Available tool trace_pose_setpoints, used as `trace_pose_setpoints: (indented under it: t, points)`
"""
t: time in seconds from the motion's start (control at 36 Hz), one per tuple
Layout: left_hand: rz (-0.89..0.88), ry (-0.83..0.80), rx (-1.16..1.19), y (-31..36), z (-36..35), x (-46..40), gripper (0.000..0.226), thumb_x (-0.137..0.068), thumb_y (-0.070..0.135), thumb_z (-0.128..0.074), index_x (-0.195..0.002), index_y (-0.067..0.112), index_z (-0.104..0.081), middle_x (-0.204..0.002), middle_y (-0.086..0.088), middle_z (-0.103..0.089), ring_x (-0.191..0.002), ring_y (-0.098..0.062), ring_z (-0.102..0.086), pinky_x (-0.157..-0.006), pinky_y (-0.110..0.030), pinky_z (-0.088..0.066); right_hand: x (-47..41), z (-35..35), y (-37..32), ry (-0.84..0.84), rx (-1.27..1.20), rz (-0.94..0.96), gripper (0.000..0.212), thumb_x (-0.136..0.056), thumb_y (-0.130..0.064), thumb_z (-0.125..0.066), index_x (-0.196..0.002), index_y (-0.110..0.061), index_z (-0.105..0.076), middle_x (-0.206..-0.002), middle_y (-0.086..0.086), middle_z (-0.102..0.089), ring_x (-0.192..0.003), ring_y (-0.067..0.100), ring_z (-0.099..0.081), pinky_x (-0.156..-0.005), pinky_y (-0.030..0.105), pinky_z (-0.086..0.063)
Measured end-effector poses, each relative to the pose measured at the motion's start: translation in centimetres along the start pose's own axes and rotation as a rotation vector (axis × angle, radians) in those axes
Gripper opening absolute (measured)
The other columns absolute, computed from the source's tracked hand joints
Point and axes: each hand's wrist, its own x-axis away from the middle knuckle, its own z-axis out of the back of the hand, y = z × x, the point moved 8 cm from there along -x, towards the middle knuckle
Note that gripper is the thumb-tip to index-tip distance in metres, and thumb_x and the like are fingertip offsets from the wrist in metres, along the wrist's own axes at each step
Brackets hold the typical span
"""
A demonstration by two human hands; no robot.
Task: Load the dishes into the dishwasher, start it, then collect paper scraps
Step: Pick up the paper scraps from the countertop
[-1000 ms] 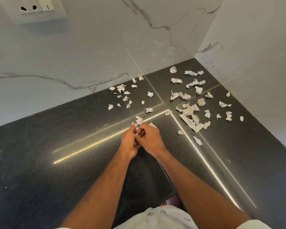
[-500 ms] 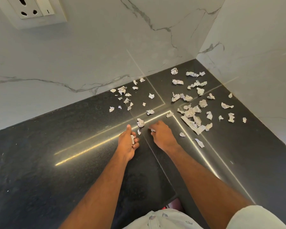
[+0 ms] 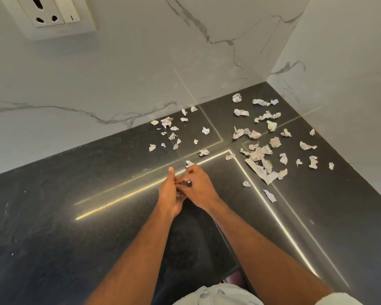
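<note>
Several crumpled white paper scraps (image 3: pixel 259 154) lie scattered over the far corner of the black stone countertop (image 3: pixel 75 216). My left hand (image 3: pixel 168 193) and my right hand (image 3: pixel 199 187) meet in the middle of the counter, fingers touching. My left hand is cupped around small paper scraps, mostly hidden inside it. My right hand's fingertips press a small scrap into the left palm. One scrap (image 3: pixel 189 163) lies just beyond my right hand's fingers. A long torn strip (image 3: pixel 259 171) lies to the right.
White marble walls (image 3: pixel 119 84) meet in a corner behind the scraps. A wall socket with a switch (image 3: pixel 53 14) sits at the upper left. The counter's front edge is near my body, with pale shorts (image 3: pixel 218 296) below.
Half a second ago my hands were apart, the right one reaching to a scrap on the counter. It has come back to the left hand, and the scraps near it are gone from the counter.
</note>
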Motion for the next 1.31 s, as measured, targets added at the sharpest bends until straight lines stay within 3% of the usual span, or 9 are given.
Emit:
trace_pose_setpoints:
  t: [0.17, 0.36, 0.47, 0.56, 0.69, 0.86, 1.0, 1.11, 1.31]
  points:
    - [-0.025, 0.102, -0.032, 1.2, 2.3, -0.9, 0.037, -0.104, 0.040, -0.051, -0.081, 0.011, -0.048, -0.065, -0.001, -0.042, -0.048, -0.009, -0.039, -0.035, -0.019, -0.025, -0.5, 2.8, 3.0, 0.215, 0.009, -0.117, 0.010, -0.085, -0.018, -0.075, -0.095, -0.020, -0.078, -0.090, -0.007, -0.068, -0.079, 0.003, -0.062, -0.077, 0.017, -0.049]
    - [-0.024, 0.105, -0.060, 1.6, 2.2, -0.8, 0.037, -0.104, 0.040, -0.051, -0.082, 0.010, -0.049, -0.066, -0.002, -0.043, -0.050, -0.010, -0.040, -0.037, -0.021, -0.026, -1.2, -0.3, 3.1, -0.003, 0.456, -0.021, 0.015, -0.093, -0.022, -0.065, -0.101, -0.014, -0.075, -0.107, 0.005, -0.065, -0.095, 0.026, -0.064, -0.084, 0.037, -0.053]
    - [-0.025, 0.099, -0.079, 1.8, 2.2, -0.6, 0.037, -0.104, 0.041, -0.050, -0.083, 0.011, -0.050, -0.067, -0.002, -0.044, -0.050, -0.010, -0.041, -0.039, -0.021, -0.027, -1.0, -1.3, 3.0, -0.004, 0.587, 0.056, 0.017, -0.096, -0.019, -0.059, -0.091, -0.011, -0.073, -0.092, 0.007, -0.063, -0.085, 0.027, -0.064, -0.072, 0.038, -0.054]
    - [-0.025, 0.101, -0.093, 1.7, 2.3, -0.7, 0.038, -0.104, 0.042, -0.050, -0.085, 0.009, -0.051, -0.067, -0.002, -0.046, -0.051, -0.010, -0.043, -0.039, -0.022, -0.028, -1.1, -0.6, 3.6, 0.014, 0.453, -0.022, 0.016, -0.095, -0.020, -0.062, -0.089, -0.015, -0.076, -0.088, 0.003, -0.070, -0.083, 0.021, -0.068, -0.075, 0.033, -0.054]
    - [-0.027, 0.068, -0.071, 1.6, 1.7, -0.9, 0.040, -0.105, 0.043, -0.046, -0.083, 0.010, -0.050, -0.062, -0.003, -0.047, -0.049, -0.011, -0.044, -0.039, -0.022, -0.030, -0.5, 1.0, 2.3, 0.105, -0.266, -0.133, 0.008, -0.082, -0.013, -0.080, -0.090, -0.013, -0.078, -0.076, -0.004, -0.074, -0.067, 0.006, -0.069, -0.069, 0.021, -0.056]
    - [-0.017, 0.002, -0.071, 1.1, 0.3, -0.7, 0.043, -0.105, 0.041, -0.045, -0.077, 0.011, -0.057, -0.069, -0.006, -0.069, -0.064, -0.015, -0.069, -0.079, -0.038, -0.057, -0.9, -1.2, -0.4, -0.071, 0.033, 0.063, 0.009, -0.090, -0.022, -0.069, -0.092, -0.022, -0.077, -0.091, -0.010, -0.054, -0.082, 0.003, -0.055, -0.074, 0.020, -0.044]
    - [-0.057, 0.076, -0.092, 2.3, 1.4, -1.4, 0.038, -0.105, 0.039, -0.047, -0.077, 0.014, -0.046, -0.058, 0.000, -0.043, -0.042, -0.007, -0.040, -0.035, -0.019, -0.029, -1.2, 0.1, 1.1, -0.038, -0.223, -0.039, 0.017, -0.087, -0.017, -0.074, -0.100, -0.027, -0.078, -0.100, -0.005, -0.061, -0.089, 0.006, -0.059, -0.082, 0.021, -0.049]
    - [-0.057, 0.091, -0.076, 2.8, 1.8, -1.7, 0.037, -0.105, 0.039, -0.048, -0.080, 0.012, -0.047, -0.062, 0.001, -0.040, -0.048, -0.008, -0.035, -0.035, -0.019, -0.024, -1.8, 3.5, 3.0, 0.249, -0.102, -0.137, 0.020, -0.086, -0.012, -0.074, -0.103, -0.022, -0.076, -0.099, -0.004, -0.066, -0.078, -0.003, -0.058, -0.077, 0.020, -0.048]
    - [-0.024, 0.089, -0.058, 2.3, 1.5, -2.1, 0.038, -0.105, 0.041, -0.046, -0.083, 0.010, -0.049, -0.066, -0.001, -0.043, -0.050, -0.009, -0.038, -0.036, -0.020, -0.025, -3.5, 0.9, 3.0, -0.032, 0.449, 0.023, 0.029, -0.095, -0.015, -0.059, -0.123, -0.014, -0.068, -0.112, 0.006, -0.058, -0.100, 0.025, -0.061, -0.089, 0.037, -0.052]
